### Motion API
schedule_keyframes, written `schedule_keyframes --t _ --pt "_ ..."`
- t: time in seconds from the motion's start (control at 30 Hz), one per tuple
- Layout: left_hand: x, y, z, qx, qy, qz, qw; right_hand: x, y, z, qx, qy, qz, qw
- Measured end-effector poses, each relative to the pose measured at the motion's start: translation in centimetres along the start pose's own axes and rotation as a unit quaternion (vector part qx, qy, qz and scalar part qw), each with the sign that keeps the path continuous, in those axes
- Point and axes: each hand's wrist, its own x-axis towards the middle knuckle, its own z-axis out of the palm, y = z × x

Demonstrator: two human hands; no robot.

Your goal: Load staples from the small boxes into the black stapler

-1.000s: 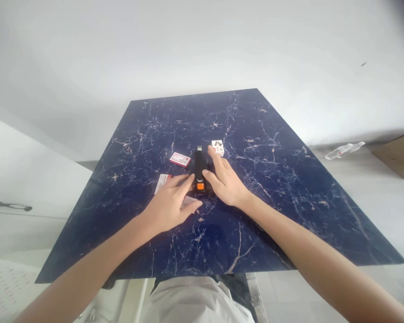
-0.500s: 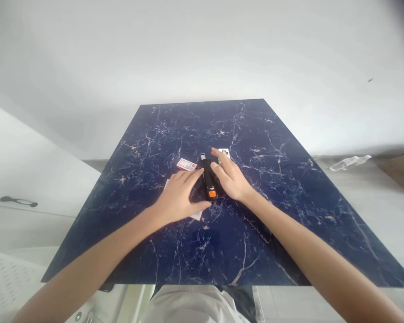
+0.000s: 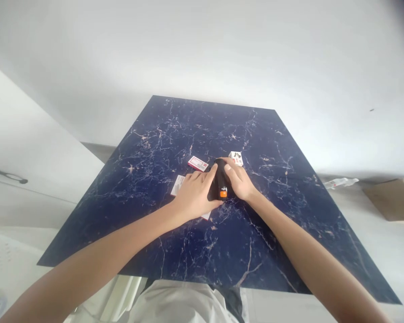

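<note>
A black stapler (image 3: 221,177) with an orange and silver near end lies between my hands, over the blue table. My left hand (image 3: 195,192) holds it from the left, its index finger on the far part and its thumb at the near end. From the other side, my right hand (image 3: 239,180) grips the stapler, thumb on top and fingers around the far end, which they partly hide. A red-edged white card or flat box (image 3: 198,163) lies beyond my left fingers. Beneath my left hand a white paper or card (image 3: 177,185) shows only in part.
Just past my right hand stands a small printed white box (image 3: 236,158). The dark blue marbled table (image 3: 202,121) reaches toward a white wall. On the floor to the right are a cardboard box (image 3: 392,199) and a clear plastic bottle (image 3: 340,183).
Both hands have closed in on the stapler. The silver piece that stuck out at its far end no longer shows, and silver now shows beside the orange end. The camera view has shifted.
</note>
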Motion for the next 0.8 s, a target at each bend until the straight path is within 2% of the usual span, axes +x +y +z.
schedule_keyframes --t 0.17,0.23,0.3,0.37,0.4,0.5,0.57,0.67,0.8 --pt "0.2 0.4 0.0 0.016 0.001 0.015 1.0 -0.2 -0.2 0.4 -0.02 -0.001 -0.035 0.999" --pt "0.3 0.3 -0.6 0.025 -0.007 0.034 0.999 -0.6 -0.6 0.5 -0.027 0.015 -0.028 0.999" --pt "0.2 -0.4 -1.9 0.023 -0.027 0.08 0.996 -1.3 -1.0 0.6 -0.034 0.042 -0.02 0.998" --pt "-0.1 -2.0 -3.8 0.014 -0.061 0.122 0.991 -2.1 -1.2 0.6 -0.032 0.074 -0.021 0.997" --pt "-0.3 -3.1 -4.8 0.013 -0.077 0.119 0.99 -2.5 -1.3 0.6 -0.028 0.085 -0.024 0.996" --pt "-1.1 -6.7 -7.2 0.009 -0.131 0.065 0.989 -3.1 -1.1 0.5 -0.026 0.093 -0.024 0.995" --pt "-1.3 -8.3 -7.9 -0.01 -0.166 0.053 0.985 -3.0 -1.0 0.4 -0.025 0.082 -0.02 0.996" --pt "-1.0 -8.4 -7.2 -0.022 -0.152 0.037 0.987 -2.6 -1.1 0.3 -0.018 0.061 -0.007 0.998" --pt "-0.4 -5.6 -4.7 -0.08 -0.05 -0.048 0.994 -2.4 -1.3 0.1 -0.017 0.048 0.008 0.999"
